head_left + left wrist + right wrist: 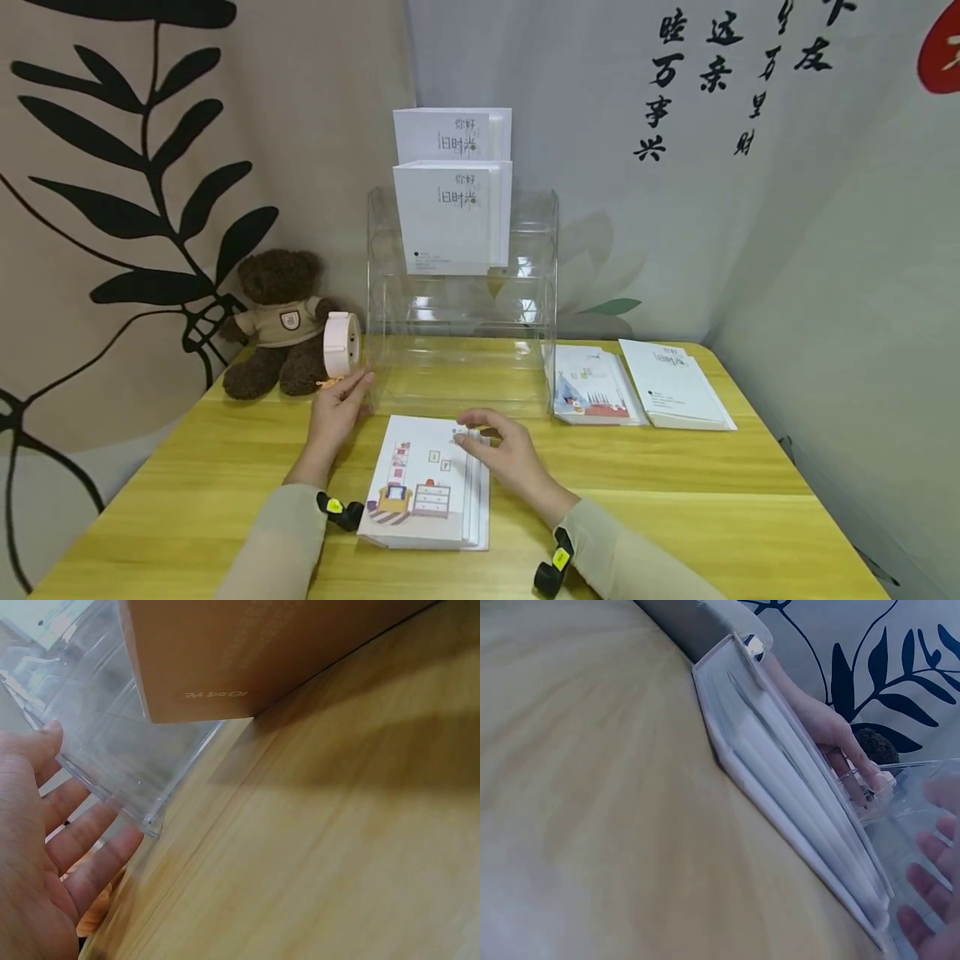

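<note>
Front book (422,471): far right corner partly behind right hand (508,454). Right wrist view blurs, crops that hand. Table (660,533): near edge cropped.

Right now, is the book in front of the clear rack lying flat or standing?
Lying flat: the head view shows the book on the table, its illustrated cover facing up.

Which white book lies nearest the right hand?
The dresser-print book, lying before the clear rack, its corner by the right hand; the rack's books and the right-side books are farther away.
</note>
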A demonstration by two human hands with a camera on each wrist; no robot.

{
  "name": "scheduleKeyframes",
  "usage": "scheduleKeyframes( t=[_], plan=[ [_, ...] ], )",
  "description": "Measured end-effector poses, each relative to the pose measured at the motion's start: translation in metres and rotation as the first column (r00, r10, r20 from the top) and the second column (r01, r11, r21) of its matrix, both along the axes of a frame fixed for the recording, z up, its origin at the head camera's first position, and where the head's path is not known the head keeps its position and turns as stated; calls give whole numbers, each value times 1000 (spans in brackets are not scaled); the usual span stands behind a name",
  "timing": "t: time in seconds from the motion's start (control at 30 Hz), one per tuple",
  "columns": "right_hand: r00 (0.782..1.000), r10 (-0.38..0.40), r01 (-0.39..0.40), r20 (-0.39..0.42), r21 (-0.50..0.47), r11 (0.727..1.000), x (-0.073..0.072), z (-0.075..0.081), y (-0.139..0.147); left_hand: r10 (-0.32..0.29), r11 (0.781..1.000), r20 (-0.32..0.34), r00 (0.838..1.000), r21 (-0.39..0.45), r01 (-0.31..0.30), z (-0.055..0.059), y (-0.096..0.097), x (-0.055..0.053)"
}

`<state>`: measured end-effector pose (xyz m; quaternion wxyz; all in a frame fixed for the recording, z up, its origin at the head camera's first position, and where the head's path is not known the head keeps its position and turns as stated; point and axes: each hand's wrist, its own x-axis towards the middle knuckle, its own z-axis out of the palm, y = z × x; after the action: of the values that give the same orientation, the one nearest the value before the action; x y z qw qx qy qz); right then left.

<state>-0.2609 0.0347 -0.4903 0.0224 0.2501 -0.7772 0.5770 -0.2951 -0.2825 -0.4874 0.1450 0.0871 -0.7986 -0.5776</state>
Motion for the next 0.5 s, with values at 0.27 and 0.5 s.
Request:
scheduleKeyframes(
  t=[0.27,0.5],
  plan=[
    [997,75,-75,-8,-131,989,-25,55,9,0,999,-5,1000,35,0,-3,-4,1],
    [986,-30,-16,-166,-269,963,-83,153,28,-3,999,-57,998,45,6,-4,1,-1]
  ],
)
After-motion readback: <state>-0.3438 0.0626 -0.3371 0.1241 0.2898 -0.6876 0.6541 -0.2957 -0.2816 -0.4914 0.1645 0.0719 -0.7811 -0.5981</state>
